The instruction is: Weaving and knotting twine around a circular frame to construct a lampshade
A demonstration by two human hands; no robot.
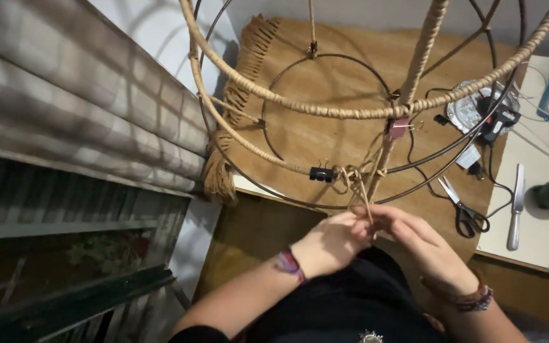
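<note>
Both hands meet below the wire frame [376, 114]; left hand [328, 244] and right hand [424, 248] pinch the cord [365, 197] closed-fingered; keep it taut, knot snug against the binder clip [321, 173].

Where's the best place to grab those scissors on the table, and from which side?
Take the scissors by the black handle loops, coming from the near edge of the table. The loops point toward the person while the open blades point away, toward the cables.
</note>
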